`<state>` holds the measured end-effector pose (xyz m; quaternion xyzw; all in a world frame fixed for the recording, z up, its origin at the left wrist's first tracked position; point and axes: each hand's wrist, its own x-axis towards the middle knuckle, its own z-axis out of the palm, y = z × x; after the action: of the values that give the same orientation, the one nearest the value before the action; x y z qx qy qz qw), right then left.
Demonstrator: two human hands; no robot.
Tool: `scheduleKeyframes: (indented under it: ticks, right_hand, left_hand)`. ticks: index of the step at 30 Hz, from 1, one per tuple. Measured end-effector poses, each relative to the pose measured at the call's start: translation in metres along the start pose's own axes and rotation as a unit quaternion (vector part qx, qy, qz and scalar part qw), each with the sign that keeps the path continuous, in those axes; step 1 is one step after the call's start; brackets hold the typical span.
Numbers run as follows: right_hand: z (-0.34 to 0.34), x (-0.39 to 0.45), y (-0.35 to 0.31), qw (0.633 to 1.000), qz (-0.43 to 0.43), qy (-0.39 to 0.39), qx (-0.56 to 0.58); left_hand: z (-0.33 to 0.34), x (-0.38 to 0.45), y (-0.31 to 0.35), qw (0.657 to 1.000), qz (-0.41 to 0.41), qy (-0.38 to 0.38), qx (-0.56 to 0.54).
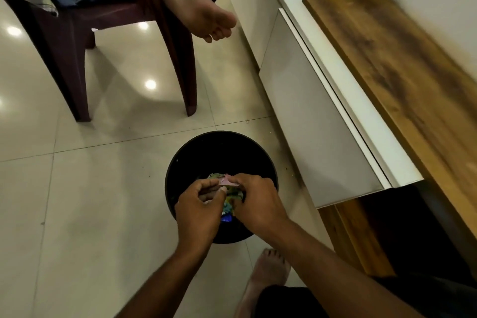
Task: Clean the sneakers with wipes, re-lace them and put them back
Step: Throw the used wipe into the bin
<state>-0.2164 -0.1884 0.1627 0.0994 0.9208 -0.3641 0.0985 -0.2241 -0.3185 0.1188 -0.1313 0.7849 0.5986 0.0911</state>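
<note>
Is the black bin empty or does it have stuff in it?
Not empty. Colourful scraps lie inside the black bin, under both hands.

both hands, left hand [200, 210] and right hand [254, 202], pinch a pink scrap [227, 182] over the black bin [222, 147]

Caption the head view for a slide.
Both hands, left and right, pinch a pink scrap over a black bin on the tiled floor.
</note>
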Motion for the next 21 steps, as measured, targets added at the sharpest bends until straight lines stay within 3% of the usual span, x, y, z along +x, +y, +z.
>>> scheduleKeyframes:
  ticks: [4, 9, 15, 21]
  right_hand:
    - [-0.023, -0.013, -0.006, 0.995, -0.039, 0.003, -0.091]
    - [-0.043, -0.034, 0.008, 0.984, 0.018, -0.004, -0.179]
    - [-0.085, -0.053, 0.021, 0.958, 0.051, 0.143, -0.244]
    - [-0.137, -0.075, 0.029, 0.925, 0.068, 0.252, -0.277]
  left_hand:
    - [0.009, -0.002, 0.012, 0.995, 0.06, -0.034, 0.073]
    - [0.023, -0.004, 0.034, 0.963, 0.167, -0.089, 0.193]
    - [0.041, -0.008, 0.071, 0.877, 0.353, -0.116, 0.303]
    - [0.069, -0.023, 0.129, 0.823, 0.474, -0.123, 0.286]
